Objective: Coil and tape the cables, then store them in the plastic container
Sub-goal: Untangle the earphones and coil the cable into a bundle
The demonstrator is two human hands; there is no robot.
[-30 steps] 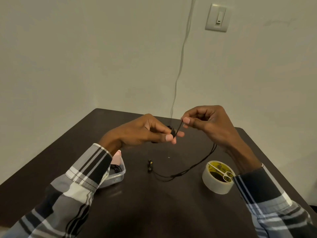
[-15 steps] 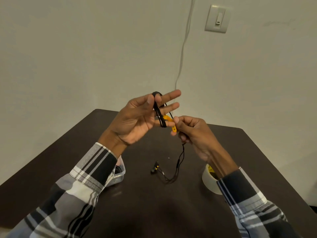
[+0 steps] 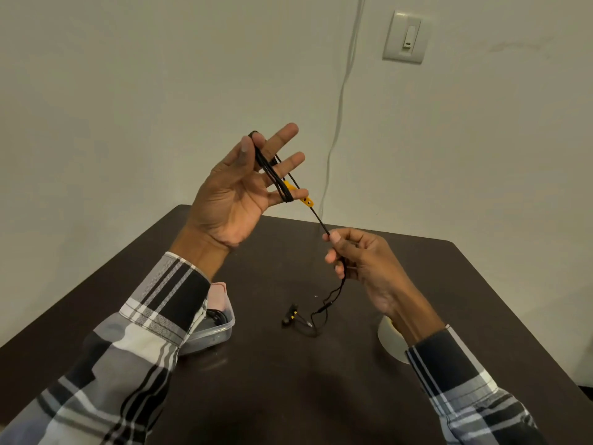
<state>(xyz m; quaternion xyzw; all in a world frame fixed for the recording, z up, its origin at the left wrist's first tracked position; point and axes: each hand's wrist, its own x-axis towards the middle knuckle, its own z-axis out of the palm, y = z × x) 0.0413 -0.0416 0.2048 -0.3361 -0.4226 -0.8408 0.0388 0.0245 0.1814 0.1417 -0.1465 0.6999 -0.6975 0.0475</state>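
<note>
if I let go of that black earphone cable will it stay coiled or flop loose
Probably flops: the earphone cable looks thin and limp, trailing slack onto the table. Loops round the left hand fingers likely spring open without tape. It seems light; the right hand pinches it easily.

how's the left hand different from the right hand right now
The left hand is raised with straight, spread fingers; the right hand sits lower with curled fingers. The left hand has the black earphone cable looped round its fingers, while the right hand pinches the cable's free run. The left hand shows its palm; the right hand shows its side. Both have plaid sleeves and hold the same cable.
</note>
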